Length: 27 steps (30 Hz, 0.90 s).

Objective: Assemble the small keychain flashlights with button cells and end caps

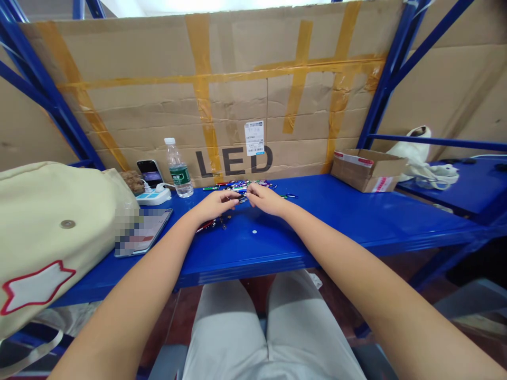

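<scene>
My left hand (217, 205) and my right hand (263, 196) are close together over the middle of the blue table. The fingers of both are bent in a pinch around a small dark, shiny piece (241, 198), too small and partly covered to name. Just behind my hands lies a loose row of coloured pens (222, 186), partly hidden by them. A blue pen (291, 196) sticks out to the right of my right wrist. Beneath my left hand are dark red, shiny pen-like pieces (206, 225). A small white disc (254, 231) lies nearer the front edge.
Left on the blue table (348, 221) are a cream bag (67, 195), a large phone or tablet (152, 232), a power strip (154, 197), an upright phone (149, 171) and a water bottle (179, 171). A cardboard box (364, 169) stands back right, before a cardboard wall (158, 116).
</scene>
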### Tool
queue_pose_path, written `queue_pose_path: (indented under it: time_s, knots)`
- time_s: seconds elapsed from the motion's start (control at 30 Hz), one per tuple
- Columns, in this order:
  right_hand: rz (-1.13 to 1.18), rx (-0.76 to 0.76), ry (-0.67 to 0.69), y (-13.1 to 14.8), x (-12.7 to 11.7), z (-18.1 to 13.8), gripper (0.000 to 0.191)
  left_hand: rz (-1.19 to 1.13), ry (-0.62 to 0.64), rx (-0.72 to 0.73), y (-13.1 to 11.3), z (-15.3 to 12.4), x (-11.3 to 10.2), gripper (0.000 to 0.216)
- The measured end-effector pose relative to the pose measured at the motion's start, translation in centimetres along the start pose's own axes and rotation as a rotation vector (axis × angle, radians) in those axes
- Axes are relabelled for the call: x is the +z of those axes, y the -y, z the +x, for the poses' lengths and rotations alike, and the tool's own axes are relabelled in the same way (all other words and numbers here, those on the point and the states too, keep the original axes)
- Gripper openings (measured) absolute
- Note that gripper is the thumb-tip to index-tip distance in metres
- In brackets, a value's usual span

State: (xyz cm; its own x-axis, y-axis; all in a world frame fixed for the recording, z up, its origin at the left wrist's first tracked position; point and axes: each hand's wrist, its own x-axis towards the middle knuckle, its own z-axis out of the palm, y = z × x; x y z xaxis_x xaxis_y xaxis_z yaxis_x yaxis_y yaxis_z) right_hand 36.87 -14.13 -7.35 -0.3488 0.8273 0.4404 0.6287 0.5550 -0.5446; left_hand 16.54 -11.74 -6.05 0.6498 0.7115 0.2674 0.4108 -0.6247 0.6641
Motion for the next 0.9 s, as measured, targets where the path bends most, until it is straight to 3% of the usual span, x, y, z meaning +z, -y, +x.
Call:
queue_pose_path:
  time_s: [0.13, 0.37, 0.6, 0.7, 0.9]
  knots:
    - [-0.263, -0.124, 0.032, 0.3, -0.2, -0.2, 0.018, -0.071, -0.023, -0.080, 0.2, 0.0, 0.0, 0.034]
    - [-0.687, -0.237, 0.034, 1.5, -0.5, -0.6, 0.017, -0.456, -0.012, -0.293, -0.6, 0.2, 0.3, 0.029]
    - [-0.693, -0.367, 0.040, 1.5, -0.8, -0.4, 0.015, -0.806, 0.142, -0.446, -0.8, 0.3, -0.3, 0.021]
    - [-0.530, -0.273, 0.007, 1.1, -0.6, -0.4, 0.015, -0.684, 0.091, -0.381, -0.9, 0.4, 0.0, 0.027]
    - [0.033, -0.088, -0.003, 0.3, -0.2, 0.0, 0.018, -0.043, -0.142, 0.033, -1.3, 0.7, 0.5, 0.029]
